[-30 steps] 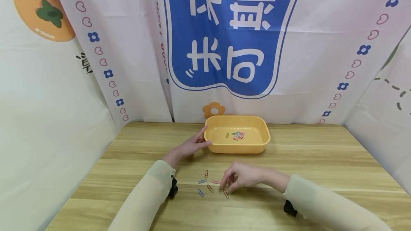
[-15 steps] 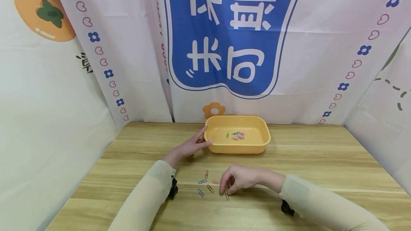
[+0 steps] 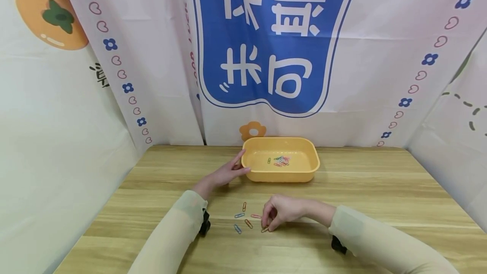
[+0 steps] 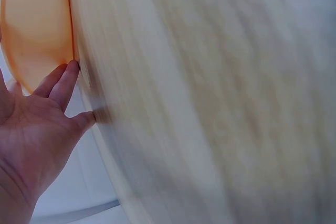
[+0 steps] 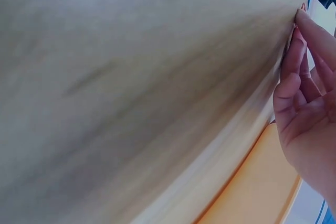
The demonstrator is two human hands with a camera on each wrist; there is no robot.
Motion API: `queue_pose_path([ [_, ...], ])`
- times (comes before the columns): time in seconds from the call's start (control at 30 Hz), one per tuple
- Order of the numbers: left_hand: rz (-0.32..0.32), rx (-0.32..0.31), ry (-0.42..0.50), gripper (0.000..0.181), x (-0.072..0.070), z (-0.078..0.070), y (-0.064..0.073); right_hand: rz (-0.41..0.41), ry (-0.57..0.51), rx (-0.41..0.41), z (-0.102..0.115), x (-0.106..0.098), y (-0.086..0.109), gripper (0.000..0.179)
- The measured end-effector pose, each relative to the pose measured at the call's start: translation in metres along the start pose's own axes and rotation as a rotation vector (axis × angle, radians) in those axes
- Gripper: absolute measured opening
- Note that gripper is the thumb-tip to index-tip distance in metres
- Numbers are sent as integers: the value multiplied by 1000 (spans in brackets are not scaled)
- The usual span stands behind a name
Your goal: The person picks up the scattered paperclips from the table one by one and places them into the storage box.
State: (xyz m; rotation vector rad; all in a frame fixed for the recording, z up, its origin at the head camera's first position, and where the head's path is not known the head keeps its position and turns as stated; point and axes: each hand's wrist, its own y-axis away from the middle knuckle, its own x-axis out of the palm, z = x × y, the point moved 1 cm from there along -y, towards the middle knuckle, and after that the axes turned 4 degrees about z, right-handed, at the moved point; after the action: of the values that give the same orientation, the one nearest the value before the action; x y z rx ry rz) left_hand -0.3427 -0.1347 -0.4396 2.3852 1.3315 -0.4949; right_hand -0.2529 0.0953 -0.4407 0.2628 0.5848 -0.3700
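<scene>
A yellow plastic basin [image 3: 281,176] stands at the back of the table with a small heap of coloured paper clips [image 3: 282,161] inside. My left hand [image 3: 222,174] touches its left end, fingers spread and fairly straight; in the left wrist view the fingertips meet the outer wall. Lower down, my right hand [image 3: 283,211] pinches an orange paper clip [image 3: 264,230] at the tabletop between thumb and fingers. Just left of it lie a pink clip [image 3: 255,216], two blue clips [image 3: 237,228] and two red-orange clips [image 3: 248,223].
The wood-grain table [image 3: 361,189] runs back to a printed curtain [image 3: 365,79] right behind the basin. White cloth [image 3: 57,160] hangs at the left side, and more cloth at the right.
My right hand has closed its fingertips on the orange clip, which has turned from steep to nearly level. The left hand and the basin have stayed in place.
</scene>
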Motion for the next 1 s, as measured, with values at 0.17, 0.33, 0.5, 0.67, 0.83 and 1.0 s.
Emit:
queue_pose_path([
  [0.17,6,13,7,90,-1,0,0,4,20,20,1,0,-1,8],
  [0.33,3,5,7,90,-1,1,-1,7,36,29,1,0,-2,8],
  [0.5,4,11,2,85,0,1,-2,1,13,30,2,-1,0,8],
  [0.67,6,24,-7,80,0,1,-1,-27,8,14,5,-6,7,7],
  [0.83,14,15,-11,80,-1,0,-1,-99,101,-38,11,-17,18,6],
  [1.0,46,3,-14,84,-3,-10,6,-171,147,-62,20,-29,31,7],
])
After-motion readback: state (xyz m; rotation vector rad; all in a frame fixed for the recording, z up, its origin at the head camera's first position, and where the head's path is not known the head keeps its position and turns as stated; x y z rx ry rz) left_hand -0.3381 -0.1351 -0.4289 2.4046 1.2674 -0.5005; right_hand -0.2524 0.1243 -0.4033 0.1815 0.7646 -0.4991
